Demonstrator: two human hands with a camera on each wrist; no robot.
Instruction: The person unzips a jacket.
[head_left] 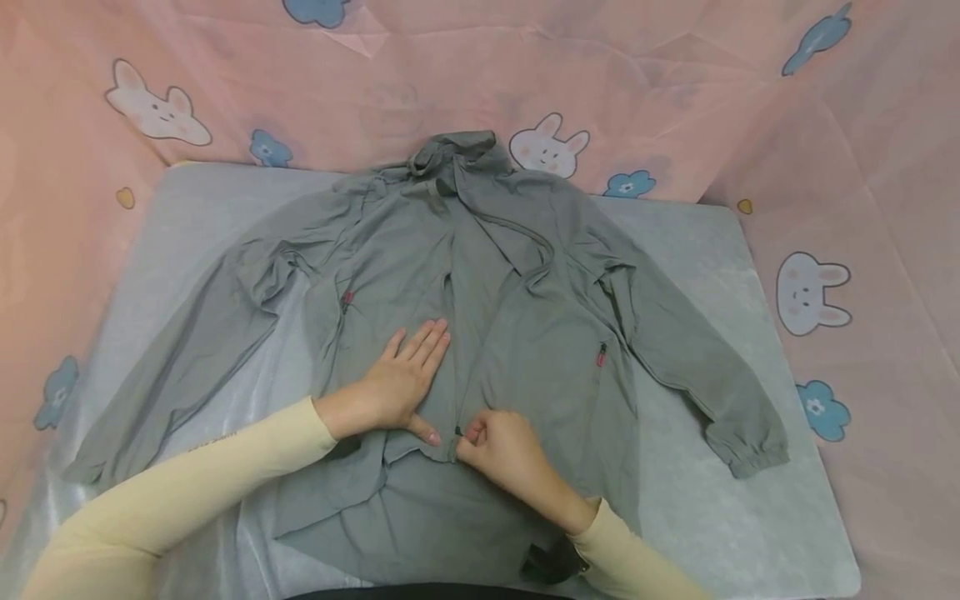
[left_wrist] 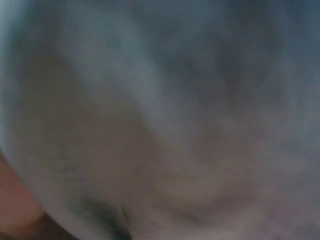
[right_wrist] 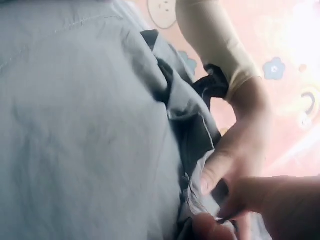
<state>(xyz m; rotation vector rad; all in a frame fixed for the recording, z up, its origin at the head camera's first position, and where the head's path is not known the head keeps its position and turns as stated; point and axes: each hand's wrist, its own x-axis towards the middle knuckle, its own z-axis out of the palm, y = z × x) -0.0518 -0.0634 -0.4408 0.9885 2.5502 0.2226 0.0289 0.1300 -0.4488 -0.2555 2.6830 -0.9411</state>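
A grey-green jacket (head_left: pixel 540 358) lies spread front side up, its sleeves out to both sides and its collar (head_left: pixel 472 146) at the far end. My left hand (head_left: pixel 397 383) rests flat on the front panel beside the zipper, fingers straight, thumb near the hem. Close by, my right hand (head_left: pixel 506 450) pinches the small dark zipper pull (head_left: pixel 458 431) near the bottom of the front zipper (head_left: pixel 452 358). Above that the front edges part toward the collar. Both hands meet at the fabric edge in the right wrist view; the left wrist view is mostly blurred fabric.
The jacket lies on a pale grey table (head_left: pixel 720 308) with rounded corners. Pink cloth (head_left: pixel 637 75) printed with rabbits and flowers hangs behind and at both sides. Red tabs mark two pocket zippers, one of them a right-hand tab (head_left: pixel 601 357).
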